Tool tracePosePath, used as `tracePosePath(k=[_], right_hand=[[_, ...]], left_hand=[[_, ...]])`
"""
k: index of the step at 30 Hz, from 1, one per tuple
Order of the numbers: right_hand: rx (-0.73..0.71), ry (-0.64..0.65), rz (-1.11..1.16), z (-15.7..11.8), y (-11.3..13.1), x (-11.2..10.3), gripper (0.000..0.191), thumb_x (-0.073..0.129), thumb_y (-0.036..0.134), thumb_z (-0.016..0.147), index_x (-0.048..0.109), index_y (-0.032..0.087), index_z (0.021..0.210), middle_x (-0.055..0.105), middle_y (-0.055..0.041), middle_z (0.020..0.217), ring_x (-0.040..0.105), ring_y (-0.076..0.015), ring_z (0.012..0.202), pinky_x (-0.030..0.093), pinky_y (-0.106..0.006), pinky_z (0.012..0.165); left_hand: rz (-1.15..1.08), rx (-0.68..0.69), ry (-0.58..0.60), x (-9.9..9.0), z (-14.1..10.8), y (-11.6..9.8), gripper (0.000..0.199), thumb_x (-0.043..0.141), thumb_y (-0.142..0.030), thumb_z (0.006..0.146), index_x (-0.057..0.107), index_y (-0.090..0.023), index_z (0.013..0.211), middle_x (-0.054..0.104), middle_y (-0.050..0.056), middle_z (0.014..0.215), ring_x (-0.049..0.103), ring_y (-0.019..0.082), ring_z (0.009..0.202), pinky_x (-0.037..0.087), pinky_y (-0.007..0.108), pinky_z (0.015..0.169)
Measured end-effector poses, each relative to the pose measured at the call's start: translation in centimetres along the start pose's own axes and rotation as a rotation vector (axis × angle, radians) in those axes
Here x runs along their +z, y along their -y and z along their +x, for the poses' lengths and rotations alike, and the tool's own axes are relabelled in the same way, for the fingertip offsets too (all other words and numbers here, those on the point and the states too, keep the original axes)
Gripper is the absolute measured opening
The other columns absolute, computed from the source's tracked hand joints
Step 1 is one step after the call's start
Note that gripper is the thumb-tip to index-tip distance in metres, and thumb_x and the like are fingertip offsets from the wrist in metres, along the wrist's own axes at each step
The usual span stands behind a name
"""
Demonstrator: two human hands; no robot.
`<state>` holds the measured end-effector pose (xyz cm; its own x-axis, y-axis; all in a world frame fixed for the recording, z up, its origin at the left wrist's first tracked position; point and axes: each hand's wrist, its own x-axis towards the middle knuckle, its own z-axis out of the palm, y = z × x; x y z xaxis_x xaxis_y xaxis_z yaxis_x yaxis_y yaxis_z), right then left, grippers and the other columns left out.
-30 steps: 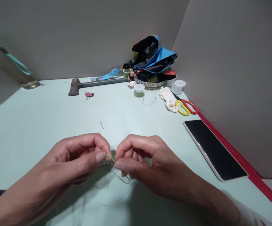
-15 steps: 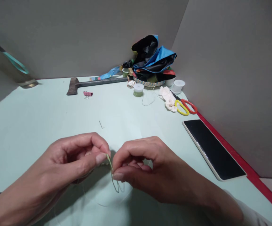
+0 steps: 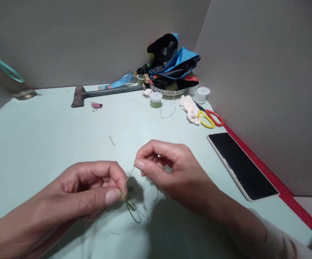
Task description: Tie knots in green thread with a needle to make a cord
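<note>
My left hand (image 3: 91,194) is closed, thumb and forefinger pinching a small tangle of green thread (image 3: 131,205) with loops hanging below the fingertips. Up and to the right, my right hand (image 3: 166,165) pinches a strand of the same thread, which runs taut and slanting between the two hands. Thin loose strands trail under both hands over the pale green table (image 3: 50,144). A short needle-like piece (image 3: 112,140) lies beyond my left hand.
A phone (image 3: 242,165) lies at the right. Behind are scissors (image 3: 207,120), crumpled white tissue (image 3: 190,109), a green thread spool (image 3: 156,100), a white spool (image 3: 202,95), a folded blue-black cloth (image 3: 174,61), a hammer-like tool (image 3: 104,92) and a pink binder clip (image 3: 96,105).
My right hand has moved up and slightly right, away from my left hand, drawing the thread strand out between them. My left hand has dropped slightly.
</note>
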<state>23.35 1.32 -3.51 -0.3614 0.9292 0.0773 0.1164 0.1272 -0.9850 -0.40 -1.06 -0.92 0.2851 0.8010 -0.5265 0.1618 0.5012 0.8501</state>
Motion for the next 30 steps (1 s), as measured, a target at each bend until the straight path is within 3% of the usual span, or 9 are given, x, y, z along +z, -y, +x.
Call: tracePosePath(k=[4, 7, 9, 11, 16, 19, 22, 25, 30], right_hand=[[-0.328, -0.213, -0.302, -0.4, -0.6, -0.1, 0.019, 0.067, 0.01, 0.102, 0.08, 0.023, 0.1, 0.087, -0.0071, 0.113, 0.078, -0.0242, 0.107, 0.058, -0.038, 0.092], [-0.332, -0.084, -0.168, -0.7, 0.2, -0.6, 0.017, 0.071, 0.01, 0.106, 0.079, 0.023, 0.098, 0.083, -0.0012, 0.101, 0.07, -0.0167, 0.086, 0.057, -0.033, 0.081], [-0.274, 0.095, -0.039, -0.8, 0.7, -0.8, 0.019, 0.077, 0.015, 0.11, 0.076, 0.023, 0.092, 0.079, 0.0013, 0.094, 0.064, -0.0144, 0.078, 0.053, -0.03, 0.075], [-0.192, 0.212, 0.046, -0.7, 0.9, -0.9, 0.025, 0.083, 0.024, 0.112, 0.074, 0.023, 0.088, 0.077, 0.0006, 0.094, 0.064, -0.0151, 0.082, 0.051, -0.031, 0.076], [0.067, 0.331, 0.223, -0.3, 0.7, -0.9, 0.027, 0.095, 0.039, 0.107, 0.076, 0.023, 0.096, 0.068, 0.0034, 0.093, 0.059, -0.016, 0.084, 0.046, -0.032, 0.08], [0.274, 0.437, 0.377, 0.1, 0.7, -0.8, 0.033, 0.101, 0.043, 0.101, 0.075, 0.023, 0.1, 0.061, 0.0055, 0.086, 0.05, -0.0159, 0.081, 0.043, -0.031, 0.077], [0.347, 0.479, 0.464, 0.3, 0.7, -0.7, 0.035, 0.102, 0.044, 0.099, 0.074, 0.022, 0.1, 0.065, 0.0023, 0.09, 0.054, -0.0171, 0.087, 0.045, -0.031, 0.083], [0.281, 0.421, 0.372, 0.0, 0.8, -0.5, 0.032, 0.097, 0.044, 0.102, 0.074, 0.023, 0.098, 0.062, 0.0038, 0.085, 0.051, -0.0171, 0.082, 0.043, -0.032, 0.077], [-0.043, 0.206, 0.041, -0.8, 0.9, 0.1, 0.027, 0.077, 0.027, 0.111, 0.066, 0.025, 0.087, 0.066, 0.0039, 0.086, 0.055, -0.0156, 0.079, 0.05, -0.031, 0.081]], left_hand=[[-0.083, 0.044, 0.062, -0.6, 0.3, 0.6, 0.044, 0.112, -0.069, 0.079, 0.09, -0.032, 0.071, 0.044, -0.004, 0.065, 0.027, 0.015, 0.064, 0.038, 0.024, 0.057], [-0.085, 0.046, -0.047, -0.4, 0.2, 0.6, 0.045, 0.115, -0.068, 0.074, 0.09, -0.031, 0.071, 0.046, -0.004, 0.067, 0.028, 0.015, 0.067, 0.043, 0.021, 0.061], [-0.096, 0.086, -0.037, -0.2, 0.1, 0.6, 0.045, 0.115, -0.069, 0.076, 0.091, -0.031, 0.072, 0.051, -0.004, 0.069, 0.032, 0.015, 0.069, 0.044, 0.021, 0.062], [-0.11, 0.11, -0.015, 0.0, 0.0, 0.5, 0.044, 0.113, -0.07, 0.08, 0.092, -0.031, 0.075, 0.06, -0.002, 0.072, 0.042, 0.016, 0.072, 0.045, 0.02, 0.064], [-0.128, 0.076, -0.064, 0.1, 0.1, 0.5, 0.049, 0.117, -0.071, 0.073, 0.091, -0.03, 0.073, 0.067, -0.001, 0.074, 0.052, 0.017, 0.078, 0.047, 0.02, 0.069], [-0.141, 0.12, 0.025, -0.4, 0.6, 0.9, 0.043, 0.112, -0.069, 0.084, 0.093, -0.031, 0.078, 0.07, -0.001, 0.076, 0.056, 0.017, 0.079, 0.049, 0.019, 0.069], [-0.139, 0.157, 0.071, -1.1, 1.0, 1.6, 0.036, 0.108, -0.063, 0.093, 0.095, -0.032, 0.083, 0.071, -0.001, 0.077, 0.058, 0.017, 0.077, 0.05, 0.02, 0.069], [-0.126, 0.173, 0.05, -1.0, 0.9, 1.6, 0.037, 0.108, -0.064, 0.092, 0.094, -0.032, 0.08, 0.067, -0.001, 0.074, 0.052, 0.016, 0.074, 0.047, 0.02, 0.065], [-0.083, 0.111, -0.104, 0.4, 0.2, 0.0, 0.034, 0.114, -0.056, 0.076, 0.091, -0.031, 0.071, 0.06, -0.003, 0.07, 0.041, 0.015, 0.072, 0.042, 0.021, 0.064]])
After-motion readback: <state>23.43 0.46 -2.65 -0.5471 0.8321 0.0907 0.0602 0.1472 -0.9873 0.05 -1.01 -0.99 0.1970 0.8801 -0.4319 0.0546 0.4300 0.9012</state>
